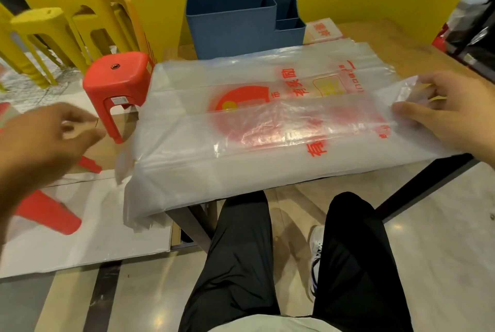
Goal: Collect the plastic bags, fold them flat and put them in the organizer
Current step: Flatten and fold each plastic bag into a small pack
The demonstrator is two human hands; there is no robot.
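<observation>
Folding plastic bags flat on the surface

Right hand pinches the top bag's edge; left hand loosely curled, holding nothing — bring it in, align edges, press air out before creasing — organizer stands behind the stack.

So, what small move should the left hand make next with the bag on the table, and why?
Probably bring the left hand over to the bag's free left end and grip it. The right hand already holds the right end of the top plastic bag, which lies narrow along the stack, while the left hand hovers off the table holding nothing.
</observation>
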